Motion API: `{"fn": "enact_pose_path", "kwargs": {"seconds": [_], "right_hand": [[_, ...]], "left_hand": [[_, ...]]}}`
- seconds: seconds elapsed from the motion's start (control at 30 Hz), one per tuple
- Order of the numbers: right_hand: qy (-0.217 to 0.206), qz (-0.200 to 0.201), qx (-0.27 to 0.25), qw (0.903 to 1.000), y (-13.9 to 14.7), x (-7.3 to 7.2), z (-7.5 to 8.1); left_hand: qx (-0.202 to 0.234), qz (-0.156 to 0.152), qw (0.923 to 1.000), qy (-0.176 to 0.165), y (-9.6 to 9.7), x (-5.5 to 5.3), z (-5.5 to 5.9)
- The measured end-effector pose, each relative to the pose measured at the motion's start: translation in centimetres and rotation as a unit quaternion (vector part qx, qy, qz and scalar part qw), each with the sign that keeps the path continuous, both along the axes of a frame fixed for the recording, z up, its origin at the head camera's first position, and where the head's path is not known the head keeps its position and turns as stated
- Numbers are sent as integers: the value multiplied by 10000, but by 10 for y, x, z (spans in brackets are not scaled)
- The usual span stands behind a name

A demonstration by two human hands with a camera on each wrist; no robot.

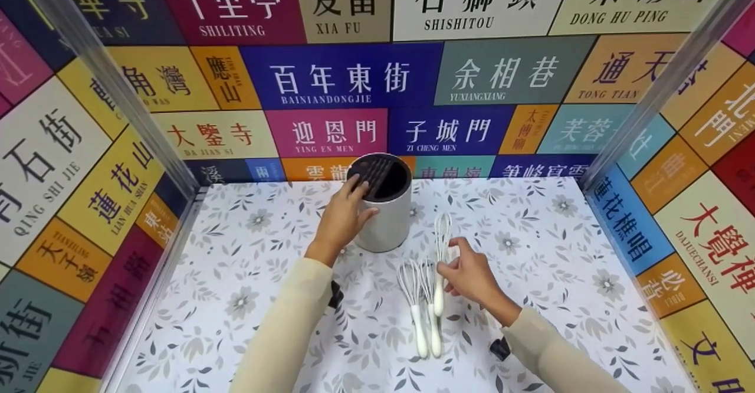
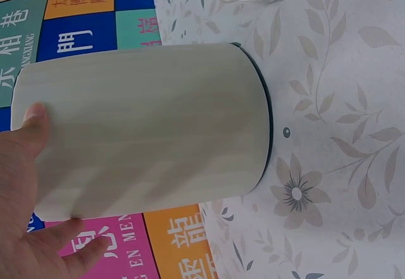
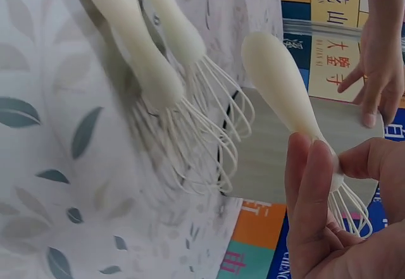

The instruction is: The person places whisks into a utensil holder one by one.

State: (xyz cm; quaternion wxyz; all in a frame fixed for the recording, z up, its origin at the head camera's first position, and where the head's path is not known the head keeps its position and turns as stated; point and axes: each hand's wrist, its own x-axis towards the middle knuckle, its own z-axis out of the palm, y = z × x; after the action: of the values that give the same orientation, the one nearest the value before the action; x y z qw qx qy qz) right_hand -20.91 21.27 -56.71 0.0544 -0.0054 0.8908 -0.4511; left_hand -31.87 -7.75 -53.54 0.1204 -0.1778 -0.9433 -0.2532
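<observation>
A pale grey cylindrical utensil holder [image 1: 383,228] stands upright at the back of the table, with a black slotted insert across part of its top. My left hand [image 1: 345,216] rests on its near left rim, fingers extended over the top edge and thumb [image 2: 37,124] against the side wall. With thumb and fingers, my right hand [image 1: 472,269] pinches a white whisk [image 1: 439,275] near where handle and wires meet. That whisk's wires point toward the holder. Two more whisks [image 1: 417,328] [image 3: 183,45] lie side by side on the table, just left of the right hand.
A white cloth with grey leaves and flowers [image 1: 242,301] covers the table. Panels of coloured signs [image 1: 342,77] enclose the back and both sides, with clear edge strips [image 1: 655,80] at the corners. A dark band [image 1: 500,349] sits at the right wrist.
</observation>
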Motion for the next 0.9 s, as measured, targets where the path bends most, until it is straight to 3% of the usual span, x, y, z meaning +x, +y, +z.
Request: {"fn": "enact_pose_path", "kwargs": {"seconds": [0.43,0.9], "right_hand": [[565,192,41,9982,-9,-28,31],[1011,282,-106,9944,-26,-62,81]], "left_hand": [[-16,41,10000,25,0,-1,-1],[43,75,9999,-73,1,-1,-2]]}}
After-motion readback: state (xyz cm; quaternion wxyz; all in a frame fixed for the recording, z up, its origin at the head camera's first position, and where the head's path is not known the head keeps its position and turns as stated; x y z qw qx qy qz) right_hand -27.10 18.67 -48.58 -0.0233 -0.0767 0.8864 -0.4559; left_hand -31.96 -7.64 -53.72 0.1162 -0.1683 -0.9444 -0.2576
